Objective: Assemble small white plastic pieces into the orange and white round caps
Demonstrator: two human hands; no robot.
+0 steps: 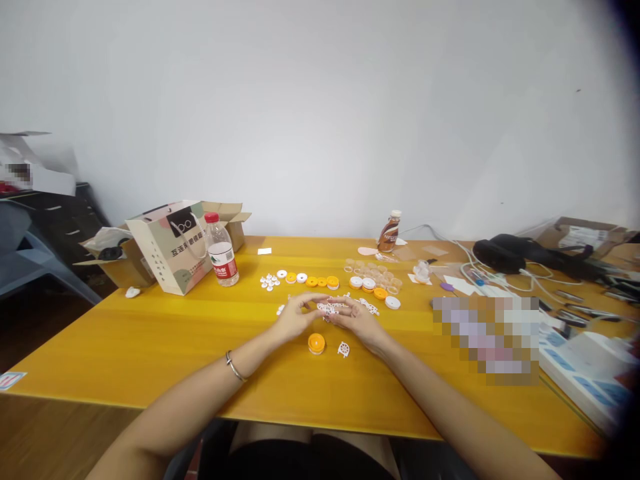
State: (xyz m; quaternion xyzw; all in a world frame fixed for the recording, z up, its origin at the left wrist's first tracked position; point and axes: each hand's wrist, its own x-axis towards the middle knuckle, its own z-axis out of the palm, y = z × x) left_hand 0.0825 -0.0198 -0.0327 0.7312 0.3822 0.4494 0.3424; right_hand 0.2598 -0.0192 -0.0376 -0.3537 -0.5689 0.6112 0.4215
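Note:
My left hand (299, 315) and my right hand (356, 319) face each other over a pile of small white plastic pieces (369, 307). The fingers of both hands are stretched out and curved around the pile, fingertips near one another. I cannot make out a piece gripped in either hand. Closer to me, between my forearms, sits a round orange-and-white plastic part (316, 343). To its right lies a single white wheel-shaped piece (343, 349) with spokes. Past my hands runs a row of orange and white discs (311, 281).
Clear plastic rings (383, 273) stand behind my right hand. At the left are a water bottle (223, 260), a paper bag (173, 250) and cardboard boxes. A brown drink bottle (389, 232) stands by the wall. Cables, tools and a white power strip (575, 367) crowd the right.

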